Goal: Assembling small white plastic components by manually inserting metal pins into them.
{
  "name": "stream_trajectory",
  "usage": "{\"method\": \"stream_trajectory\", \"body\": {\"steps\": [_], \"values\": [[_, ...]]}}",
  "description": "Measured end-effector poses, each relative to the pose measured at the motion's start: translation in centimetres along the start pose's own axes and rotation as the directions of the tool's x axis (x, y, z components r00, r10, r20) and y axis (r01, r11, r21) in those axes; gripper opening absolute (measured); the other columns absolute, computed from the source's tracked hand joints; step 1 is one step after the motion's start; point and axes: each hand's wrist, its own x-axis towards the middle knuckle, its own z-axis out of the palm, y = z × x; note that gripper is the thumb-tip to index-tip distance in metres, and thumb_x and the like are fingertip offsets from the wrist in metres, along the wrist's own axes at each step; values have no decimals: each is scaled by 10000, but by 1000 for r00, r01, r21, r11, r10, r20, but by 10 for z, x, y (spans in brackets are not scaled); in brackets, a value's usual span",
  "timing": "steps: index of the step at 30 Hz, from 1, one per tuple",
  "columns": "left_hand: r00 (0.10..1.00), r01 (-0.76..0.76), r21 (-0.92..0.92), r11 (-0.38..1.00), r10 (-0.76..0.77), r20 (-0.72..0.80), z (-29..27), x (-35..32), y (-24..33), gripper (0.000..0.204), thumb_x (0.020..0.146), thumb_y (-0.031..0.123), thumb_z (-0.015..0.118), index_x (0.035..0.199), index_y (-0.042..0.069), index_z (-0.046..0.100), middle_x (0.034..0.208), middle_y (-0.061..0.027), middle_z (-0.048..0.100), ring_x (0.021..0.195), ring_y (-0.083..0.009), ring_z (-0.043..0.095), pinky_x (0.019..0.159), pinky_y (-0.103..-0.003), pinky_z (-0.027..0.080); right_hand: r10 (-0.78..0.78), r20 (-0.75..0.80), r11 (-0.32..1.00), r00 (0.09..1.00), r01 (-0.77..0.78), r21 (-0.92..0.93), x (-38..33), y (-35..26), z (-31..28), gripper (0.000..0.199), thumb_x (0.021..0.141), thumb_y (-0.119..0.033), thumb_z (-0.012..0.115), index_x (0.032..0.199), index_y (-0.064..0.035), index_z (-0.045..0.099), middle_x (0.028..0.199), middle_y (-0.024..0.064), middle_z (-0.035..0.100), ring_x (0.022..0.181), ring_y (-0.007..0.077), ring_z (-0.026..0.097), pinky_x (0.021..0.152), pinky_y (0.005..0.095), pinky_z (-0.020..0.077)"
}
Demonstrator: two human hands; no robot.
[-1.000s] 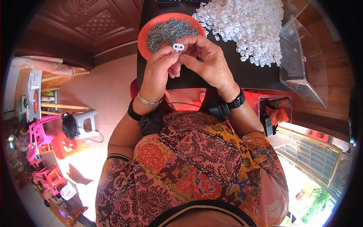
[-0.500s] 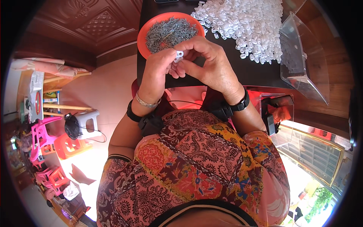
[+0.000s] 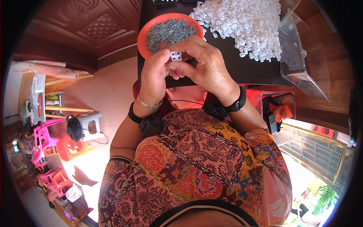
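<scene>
My left hand [image 3: 154, 73] and my right hand [image 3: 208, 62] meet over the near edge of the dark table. Between their fingertips is a small white plastic piece with holes [image 3: 176, 56]; several dark holes show on its face, and it may be two pieces side by side. Both hands are closed on it, thumbs and forefingers pinching, the lower fingers curled beneath. Just beyond them stands an orange-red plastic bowl [image 3: 143, 37] filled with thin grey screw-like pieces [image 3: 170, 31]. A large heap of loose white two-holed plastic pieces [image 3: 245, 28] lies to the right of the bowl.
A clear plastic box [image 3: 297, 49] stands at the table's right edge. Below it, another clear container [image 3: 281, 109] holds an orange bag. Pink, red and grey plastic stools [image 3: 89, 125] stand on the floor at left. A dark tray-like object [image 3: 165, 1] sits at the far edge.
The white piece has turned between my fingers, so more of its holes show now. Both hands have shifted slightly, staying together near the bowl.
</scene>
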Motion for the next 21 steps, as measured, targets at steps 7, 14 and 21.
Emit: {"method": "stream_trajectory", "body": {"steps": [7, 14, 21], "values": [[998, -58, 14, 998, 57, 3, -1, -2, -3, 375, 951, 306, 421, 921, -31, 581, 753, -89, 603, 627, -162, 578, 589, -261, 443, -7, -17, 999, 1000, 8, 52, -2, -3, 2, 281, 695, -105, 770, 948, -55, 659, 857, 88, 622, 712, 265, 652, 613, 327, 543], [994, -99, 136, 986, 105, -40, 4, 0, -2, 342, 949, 283, 455, 882, -25, 587, 677, -66, 578, 554, -132, 552, 517, -233, 416, 44, -19, 996, 999, -43, 81, -2, -5, -2, 201, 720, -84, 755, 885, -52, 645, 794, 77, 623, 674, 265, 654, 580, 317, 535], [981, -172, 184, 968, 185, -53, 4, -4, -9, 339, 973, 250, 401, 789, 11, 557, 639, -55, 563, 532, -101, 499, 497, -224, 381, 7, -59, 994, 998, 0, 109, -5, -3, 2, 165, 724, -55, 744, 865, -43, 658, 768, 91, 633, 678, 256, 650, 595, 325, 526]]}}
